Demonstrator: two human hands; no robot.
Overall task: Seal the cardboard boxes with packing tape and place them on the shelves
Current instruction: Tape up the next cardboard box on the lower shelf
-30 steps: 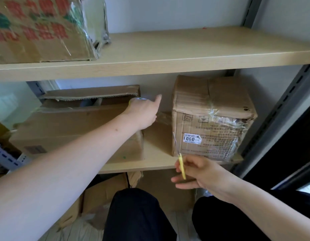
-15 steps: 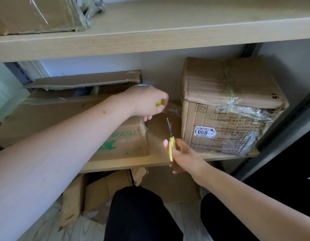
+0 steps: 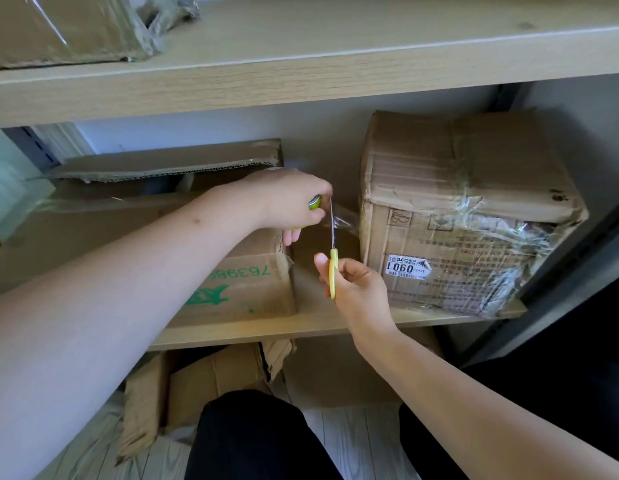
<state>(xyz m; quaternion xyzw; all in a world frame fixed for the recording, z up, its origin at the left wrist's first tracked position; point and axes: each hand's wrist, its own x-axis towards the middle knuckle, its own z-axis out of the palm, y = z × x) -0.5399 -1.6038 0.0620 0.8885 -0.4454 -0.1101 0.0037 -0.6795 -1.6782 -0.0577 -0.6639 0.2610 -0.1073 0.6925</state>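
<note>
We are crouched at the shelving, both arms reaching into the middle shelf (image 3: 336,327). Our left hand (image 3: 287,199) is curled round a tape roll (image 3: 314,203), only a green-yellow edge of it showing, held up at the right end of the low box (image 3: 238,271) with the green print, which lies on the left of that shelf with its top flap (image 3: 169,164) partly lifted. A strip of clear tape (image 3: 342,220) runs rightward from the roll, loose and crinkled, held clear of the box, likely so that it can be cut. Our right hand (image 3: 356,289) grips yellow-handled scissors (image 3: 332,258), blades pointing up and meeting the strip just right of the roll; we judge this is the cut that frees the tape after a run over the low box. Whether the blades are parted or closed we cannot tell, too thin. The taller box (image 3: 467,209) on the right of the same shelf is already wrapped in glossy tape and carries a white label (image 3: 407,266), so it looks done. Another taped box (image 3: 69,26) sits on the upper shelf (image 3: 336,71), far left. Below, flattened cardboard (image 3: 211,379) leans near our knees on the pale plank floor (image 3: 353,441). Next call: snip, then press the loose end down onto the box side.
</note>
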